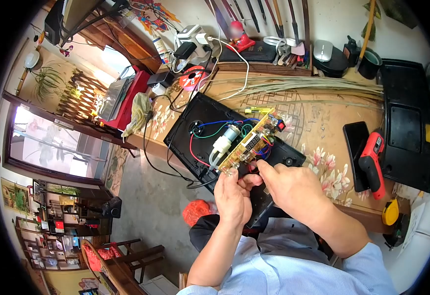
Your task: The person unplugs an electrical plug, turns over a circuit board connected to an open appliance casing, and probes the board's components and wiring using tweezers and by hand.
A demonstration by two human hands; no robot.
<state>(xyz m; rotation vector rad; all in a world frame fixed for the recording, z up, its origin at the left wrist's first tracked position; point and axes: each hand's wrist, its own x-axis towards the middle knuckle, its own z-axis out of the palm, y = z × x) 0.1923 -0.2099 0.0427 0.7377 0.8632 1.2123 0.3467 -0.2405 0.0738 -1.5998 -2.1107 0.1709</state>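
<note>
A yellow circuit board (259,138) with a small digit display stands tilted over an open black plastic housing (180,135). My left hand (232,196) grips the board's lower corner between closed fingers. Beside it, my right hand (291,182) is closed in a pinch near the board's lower edge; what its fingertips hold is hidden. A small motor with a white pump-like body (223,143) sits left of the board. Red, blue and green wires run from the board into the housing. A yellow-handled screwdriver-like tool (255,111) lies just behind the board.
On the table are a black phone (355,147), a red and black handheld tool (372,164) and a black plastic panel (406,123). Long dry stalks (318,87) lie along the back. A red spool (193,77) and power strips with cables (191,37) stand at back left.
</note>
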